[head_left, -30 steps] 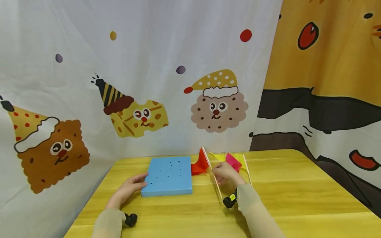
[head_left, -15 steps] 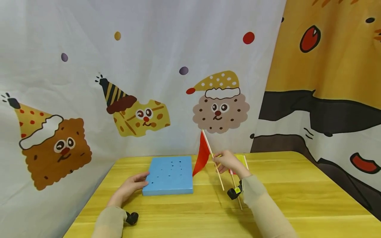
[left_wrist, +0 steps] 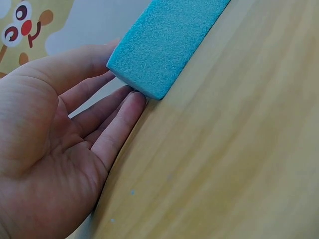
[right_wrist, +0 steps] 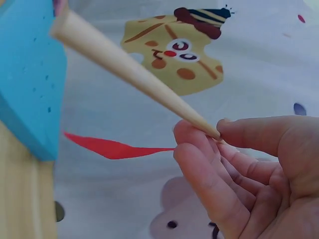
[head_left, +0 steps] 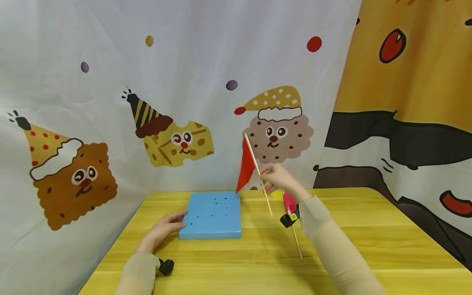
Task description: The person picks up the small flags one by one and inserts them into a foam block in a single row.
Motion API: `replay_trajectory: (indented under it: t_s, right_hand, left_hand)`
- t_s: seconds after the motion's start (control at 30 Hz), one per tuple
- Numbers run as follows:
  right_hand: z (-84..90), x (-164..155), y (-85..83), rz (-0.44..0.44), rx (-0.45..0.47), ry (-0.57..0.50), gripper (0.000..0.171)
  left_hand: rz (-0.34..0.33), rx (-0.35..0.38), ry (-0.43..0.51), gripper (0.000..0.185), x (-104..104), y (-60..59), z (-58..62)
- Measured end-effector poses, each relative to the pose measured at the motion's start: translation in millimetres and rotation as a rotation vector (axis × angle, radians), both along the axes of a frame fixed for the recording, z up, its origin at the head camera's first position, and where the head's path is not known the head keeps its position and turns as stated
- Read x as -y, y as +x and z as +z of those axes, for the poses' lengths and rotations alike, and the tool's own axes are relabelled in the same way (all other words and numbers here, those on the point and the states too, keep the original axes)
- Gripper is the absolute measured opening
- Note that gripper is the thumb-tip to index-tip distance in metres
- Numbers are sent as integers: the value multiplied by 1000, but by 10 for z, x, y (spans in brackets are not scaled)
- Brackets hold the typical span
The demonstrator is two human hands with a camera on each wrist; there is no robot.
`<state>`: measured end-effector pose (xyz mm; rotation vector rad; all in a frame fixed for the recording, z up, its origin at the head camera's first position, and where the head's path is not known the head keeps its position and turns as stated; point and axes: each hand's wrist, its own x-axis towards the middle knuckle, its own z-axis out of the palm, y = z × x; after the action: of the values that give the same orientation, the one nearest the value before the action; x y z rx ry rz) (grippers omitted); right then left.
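Observation:
My right hand (head_left: 276,178) pinches the wooden stick of a red flag (head_left: 246,168) and holds it tilted above the table, right of the blue foam block (head_left: 212,214). In the right wrist view the stick (right_wrist: 129,69) runs from my fingertips (right_wrist: 199,137) toward the block (right_wrist: 27,79), with the red cloth (right_wrist: 114,148) below it. My left hand (head_left: 164,229) lies flat on the table with straight fingers against the block's near left corner (left_wrist: 149,74). The block's top has several small holes.
A pink flag (head_left: 289,201) and a yellow flag (head_left: 276,194) lie on the yellow wooden table (head_left: 368,246) behind my right wrist, one stick (head_left: 297,242) reaching toward me. Printed curtains (head_left: 184,102) hang close behind the table.
My right hand has lifted the red flag off the table, from lying beside the other flags to held up in the air. The left hand stayed at the block.

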<state>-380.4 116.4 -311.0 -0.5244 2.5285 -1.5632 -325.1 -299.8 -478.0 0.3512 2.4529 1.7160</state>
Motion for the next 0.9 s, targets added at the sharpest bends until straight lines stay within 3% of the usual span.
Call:
replay_trajectory:
  t_s: [0.13,0.27,0.57,0.9]
  right_hand:
    - [136,117,-13,25,-30,14,24]
    - [166,288,-47,51,-62,41,23]
    - [-3,728,-158,68,-189,114,21]
    - [-167,1187,-293,93,-195,22,21]
  left_hand:
    - [15,8,8,62,9,10,20]
    - [17,1,10,61,34,3,17]
    - [43,0,-21,59,17,-31,69]
    - [23,-18,-12,59,1,-21,-5]
